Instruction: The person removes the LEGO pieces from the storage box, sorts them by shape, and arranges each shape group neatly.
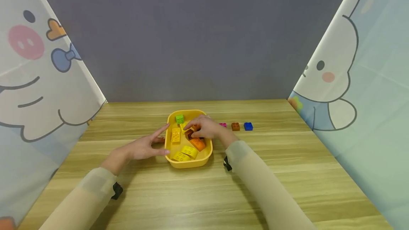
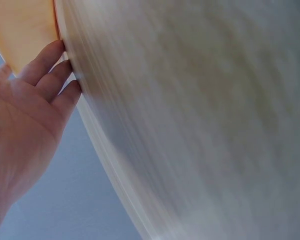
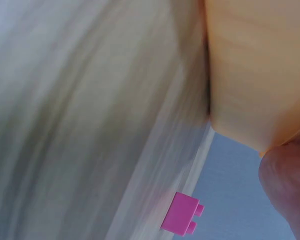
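In the head view a yellow plastic bin [image 1: 188, 165] holds several toy building bricks. My left hand [image 1: 143, 147] is at the bin's left side, fingers spread, thumb and fingertips touching the wall and rim. The left wrist view shows three extended fingertips against the bin's base. My right hand [image 1: 206, 127] reaches over the right rim into the bin. Its fingers are bent over a dark brown brick [image 1: 189, 134]; whether they grip it is hidden. Near them lie an orange curved brick [image 1: 197, 144], a yellow brick [image 1: 175, 135] and a lime green brick [image 1: 180, 119].
Right of the bin, a pink brick [image 1: 223, 125], a brown brick [image 1: 235, 126] and a blue brick [image 1: 248, 126] stand in a row on the wooden table [image 1: 179, 198]. Two yellow curved bricks [image 1: 190, 151] lie at the bin's near end. A grey panel [image 1: 198, 38] rises behind.
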`<action>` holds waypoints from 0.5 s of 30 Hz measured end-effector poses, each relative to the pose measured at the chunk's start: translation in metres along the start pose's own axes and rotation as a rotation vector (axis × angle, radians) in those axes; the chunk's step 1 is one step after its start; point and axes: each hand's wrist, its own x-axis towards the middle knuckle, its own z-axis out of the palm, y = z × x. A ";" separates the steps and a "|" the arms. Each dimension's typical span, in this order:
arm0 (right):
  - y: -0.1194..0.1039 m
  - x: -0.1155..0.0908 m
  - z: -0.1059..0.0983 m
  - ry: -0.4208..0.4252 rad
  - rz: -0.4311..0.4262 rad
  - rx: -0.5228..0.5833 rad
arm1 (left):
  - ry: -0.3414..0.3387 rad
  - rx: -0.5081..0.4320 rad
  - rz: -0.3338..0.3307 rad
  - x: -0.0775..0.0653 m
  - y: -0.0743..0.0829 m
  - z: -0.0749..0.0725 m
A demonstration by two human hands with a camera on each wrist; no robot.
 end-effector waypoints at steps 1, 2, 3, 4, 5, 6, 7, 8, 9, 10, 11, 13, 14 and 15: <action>0.000 0.000 0.001 -0.001 0.003 -0.012 | 0.000 -0.003 -0.001 0.000 0.000 0.000; -0.001 0.000 0.001 -0.004 0.006 -0.031 | -0.001 -0.008 -0.002 0.000 0.000 0.000; -0.002 0.000 0.001 -0.008 0.008 -0.057 | -0.001 -0.007 -0.002 -0.001 0.000 0.000; -0.002 0.000 0.002 -0.016 0.009 -0.079 | 0.000 -0.006 -0.003 -0.001 0.000 0.000; -0.003 0.000 0.002 -0.026 0.011 -0.105 | 0.000 -0.006 -0.004 -0.001 0.000 0.000; -0.004 -0.001 0.002 -0.035 0.013 -0.132 | 0.000 -0.006 -0.004 -0.001 0.000 0.000; -0.005 -0.001 0.002 -0.043 0.017 -0.155 | 0.000 -0.008 -0.003 -0.001 0.000 0.000; -0.006 -0.001 0.002 -0.051 0.022 -0.172 | 0.001 -0.005 -0.002 -0.001 0.001 0.000; -0.007 -0.001 0.002 -0.056 0.024 -0.181 | 0.003 -0.002 -0.001 -0.001 0.001 0.000; -0.007 0.000 0.002 -0.061 0.024 -0.189 | 0.004 -0.003 -0.002 -0.001 0.001 0.000; -0.007 0.000 0.002 -0.064 0.024 -0.196 | 0.004 -0.001 -0.002 -0.001 0.000 0.000; -0.008 0.001 0.003 -0.063 0.019 -0.200 | 0.005 0.002 -0.001 -0.001 0.000 0.000; -0.008 0.001 0.003 -0.062 0.015 -0.194 | 0.006 0.002 -0.001 -0.001 0.000 0.000; -0.008 0.001 0.003 -0.059 0.012 -0.189 | 0.005 0.000 -0.001 -0.001 0.000 0.000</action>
